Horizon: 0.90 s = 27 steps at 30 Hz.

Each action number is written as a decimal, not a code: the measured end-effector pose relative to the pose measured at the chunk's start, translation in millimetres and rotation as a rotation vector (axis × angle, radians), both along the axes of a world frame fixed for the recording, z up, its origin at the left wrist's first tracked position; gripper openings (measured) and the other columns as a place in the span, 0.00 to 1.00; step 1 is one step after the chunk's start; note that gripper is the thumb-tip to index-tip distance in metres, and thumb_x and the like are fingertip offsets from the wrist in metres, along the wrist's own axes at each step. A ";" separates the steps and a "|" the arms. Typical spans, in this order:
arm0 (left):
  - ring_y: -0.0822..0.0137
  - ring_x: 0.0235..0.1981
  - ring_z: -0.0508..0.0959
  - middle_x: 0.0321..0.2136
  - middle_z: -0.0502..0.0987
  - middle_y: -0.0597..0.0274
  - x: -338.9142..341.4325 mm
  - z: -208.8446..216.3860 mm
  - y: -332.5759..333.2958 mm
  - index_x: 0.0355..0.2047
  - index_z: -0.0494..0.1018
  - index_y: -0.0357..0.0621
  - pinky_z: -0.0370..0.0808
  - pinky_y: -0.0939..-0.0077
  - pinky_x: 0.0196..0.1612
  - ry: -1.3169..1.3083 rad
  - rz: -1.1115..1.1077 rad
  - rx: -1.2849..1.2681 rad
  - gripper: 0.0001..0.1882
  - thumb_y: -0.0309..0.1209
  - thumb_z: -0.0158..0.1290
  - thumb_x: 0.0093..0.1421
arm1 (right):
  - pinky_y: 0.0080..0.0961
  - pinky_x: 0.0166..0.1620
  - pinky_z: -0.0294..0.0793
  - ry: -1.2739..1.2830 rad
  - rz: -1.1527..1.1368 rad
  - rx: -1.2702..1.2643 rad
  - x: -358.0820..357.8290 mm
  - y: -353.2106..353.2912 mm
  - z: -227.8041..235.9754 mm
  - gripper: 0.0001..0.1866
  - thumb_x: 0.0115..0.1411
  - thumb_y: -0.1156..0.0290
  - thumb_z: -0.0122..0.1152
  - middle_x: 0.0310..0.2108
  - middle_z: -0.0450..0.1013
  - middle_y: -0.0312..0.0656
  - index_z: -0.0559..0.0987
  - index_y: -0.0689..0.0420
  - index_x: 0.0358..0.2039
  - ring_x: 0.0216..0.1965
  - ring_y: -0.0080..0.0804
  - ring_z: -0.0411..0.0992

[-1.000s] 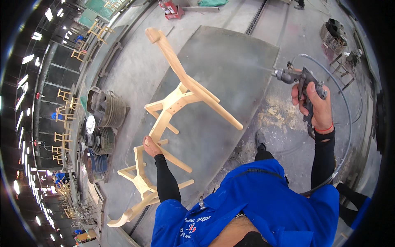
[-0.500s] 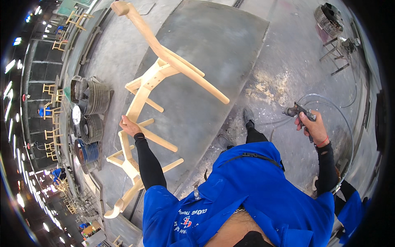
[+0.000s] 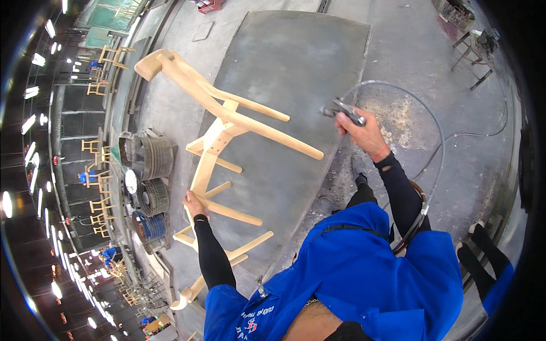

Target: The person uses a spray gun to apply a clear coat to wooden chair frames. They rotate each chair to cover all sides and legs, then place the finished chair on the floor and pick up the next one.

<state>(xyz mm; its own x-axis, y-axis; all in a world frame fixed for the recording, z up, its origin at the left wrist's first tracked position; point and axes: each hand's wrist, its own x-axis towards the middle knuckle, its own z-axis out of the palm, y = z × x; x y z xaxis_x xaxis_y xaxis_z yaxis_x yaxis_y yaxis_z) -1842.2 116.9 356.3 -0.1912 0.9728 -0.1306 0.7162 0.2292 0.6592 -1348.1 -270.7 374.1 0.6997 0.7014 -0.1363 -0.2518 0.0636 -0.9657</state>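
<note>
A pale, unfinished wooden chair frame (image 3: 219, 135) stretches across the left-centre, its curved piece at the far end and its legs pointing right. My left hand (image 3: 197, 204) is closed round a rail near its middle; my forearm hides part of the nearer end, where another curved tip (image 3: 183, 298) shows. In my right hand (image 3: 367, 135) is a dark spray gun (image 3: 343, 111), gripped with its nozzle facing left toward the frame. A grey hose (image 3: 439, 133) loops from the gun past my right forearm.
Under the frame lies a dark grey floor panel (image 3: 284, 62). Drums (image 3: 149, 156) stand on the left, more wooden chairs (image 3: 98, 184) beyond them. A stool (image 3: 473, 59) is at far right. Another person's dark-clad legs (image 3: 483, 261) show at lower right.
My right hand has swung the spray gun left and forward, closer to the chair frame, and the hose has followed. My left hand keeps its hold on the frame while the whole view has shifted.
</note>
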 end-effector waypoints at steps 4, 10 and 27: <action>0.36 0.58 0.72 0.66 0.64 0.38 8.7 12.8 -11.3 0.73 0.47 0.48 0.78 0.29 0.44 0.026 0.107 -0.161 0.50 0.71 0.41 0.65 | 0.17 0.25 0.67 -0.017 0.064 0.013 26.4 38.8 -12.4 0.18 0.67 0.55 0.65 0.27 0.77 0.31 0.84 0.60 0.41 0.26 0.16 0.73; 0.39 0.50 0.78 0.59 0.71 0.40 11.5 12.0 -13.8 0.70 0.54 0.45 0.82 0.35 0.37 0.055 0.138 -0.214 0.47 0.70 0.41 0.66 | 0.23 0.28 0.73 -0.028 0.127 -0.258 62.8 71.3 -102.1 0.20 0.65 0.52 0.67 0.24 0.76 0.32 0.84 0.60 0.36 0.22 0.20 0.73; 0.31 0.57 0.73 0.67 0.61 0.42 6.1 7.6 -18.4 0.73 0.44 0.50 0.69 0.17 0.50 -0.097 0.049 -0.313 0.56 0.76 0.46 0.59 | 0.14 0.20 0.62 0.096 0.124 0.102 76.9 45.7 52.4 0.18 0.70 0.55 0.62 0.30 0.78 0.34 0.82 0.60 0.46 0.27 0.16 0.74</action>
<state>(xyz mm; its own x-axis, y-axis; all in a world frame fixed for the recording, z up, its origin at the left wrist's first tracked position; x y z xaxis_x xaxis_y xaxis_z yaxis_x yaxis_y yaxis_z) -1836.1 98.6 363.9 -0.2087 0.8725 -0.4417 0.6367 0.4641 0.6158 -1271.3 -225.0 426.5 0.5946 0.7947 -0.1220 -0.3542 0.1227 -0.9271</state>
